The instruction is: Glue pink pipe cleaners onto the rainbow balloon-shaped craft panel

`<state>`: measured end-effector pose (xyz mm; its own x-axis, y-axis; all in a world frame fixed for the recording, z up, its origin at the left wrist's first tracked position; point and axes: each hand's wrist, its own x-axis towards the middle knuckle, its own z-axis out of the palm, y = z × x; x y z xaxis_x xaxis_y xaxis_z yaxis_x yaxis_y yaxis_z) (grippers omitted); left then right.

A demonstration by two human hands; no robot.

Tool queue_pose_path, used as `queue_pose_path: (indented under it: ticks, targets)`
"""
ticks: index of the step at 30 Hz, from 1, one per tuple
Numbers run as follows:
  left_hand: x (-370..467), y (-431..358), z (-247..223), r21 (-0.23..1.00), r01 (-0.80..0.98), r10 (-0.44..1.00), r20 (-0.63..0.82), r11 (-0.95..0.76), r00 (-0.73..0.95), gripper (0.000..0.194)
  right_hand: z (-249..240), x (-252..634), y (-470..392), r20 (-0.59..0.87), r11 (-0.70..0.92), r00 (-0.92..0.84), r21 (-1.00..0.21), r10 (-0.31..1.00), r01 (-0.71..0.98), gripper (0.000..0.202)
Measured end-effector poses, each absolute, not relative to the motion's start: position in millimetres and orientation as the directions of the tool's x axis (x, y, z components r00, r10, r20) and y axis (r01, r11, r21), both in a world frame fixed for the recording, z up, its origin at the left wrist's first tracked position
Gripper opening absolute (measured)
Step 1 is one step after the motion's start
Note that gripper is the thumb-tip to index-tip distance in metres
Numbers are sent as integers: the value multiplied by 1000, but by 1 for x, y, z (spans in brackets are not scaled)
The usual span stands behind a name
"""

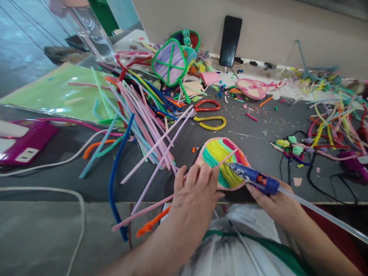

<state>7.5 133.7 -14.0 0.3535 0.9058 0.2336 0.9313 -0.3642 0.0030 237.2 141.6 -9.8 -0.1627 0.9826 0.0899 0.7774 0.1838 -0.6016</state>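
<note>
Near the table's front edge lies a rounded piece (pixel 230 153) covered in yellow, teal, red and orange strips, with a pink rim. My left hand (pixel 198 191) rests over its left side, fingers closed on a pink pipe cleaner (pixel 149 210). One end of the pipe cleaner slants up across the piece; the other sticks out to the left past the table edge. My right hand (pixel 273 203) grips a blue glue gun (pixel 258 179), with a long clear glue stick (pixel 324 214) coming out of its back. The gun's nozzle points left at the piece, close to the pipe cleaner.
Loose pipe cleaners (pixel 152 130) are heaped at left, beside scissors (pixel 211 105). A purple-framed fan-shaped piece (pixel 169 63), a pink one (pixel 251 88) and a phone (pixel 230 40) are behind. Power strip (pixel 31 142) and white cord (pixel 82 214) are left; tangled pipe cleaners (pixel 327 122) right.
</note>
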Motion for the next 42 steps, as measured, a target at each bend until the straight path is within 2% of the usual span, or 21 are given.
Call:
queue_pose_path:
  ticks: [5, 8, 12, 30, 36, 42]
  targets:
    - [8, 132, -18, -12, 938, 879, 346, -345, 328, 40, -16, 238, 139, 62, 160, -154, -595, 986, 787, 26]
    - [8, 131, -20, -8, 937, 870, 368, -349, 328, 41, -15, 237, 140, 93, 165, -137, -576, 986, 800, 28]
    - [7, 131, -22, -8, 935, 869, 365, -355, 333, 43, -12, 237, 141, 131, 198, -150, -563, 980, 802, 30]
    - [8, 132, -19, 10, 935, 878, 346, -355, 330, 40, -10, 234, 140, 80, 174, -158, -592, 984, 787, 25]
    - [8, 133, -20, -7, 936, 884, 324, -353, 336, 40, -11, 234, 139, 106, 207, -178, -584, 978, 785, 22]
    - [11, 134, -18, 51, 941, 896, 326, -334, 300, 37, -11, 234, 138, 71, 186, -179, -596, 981, 781, 21]
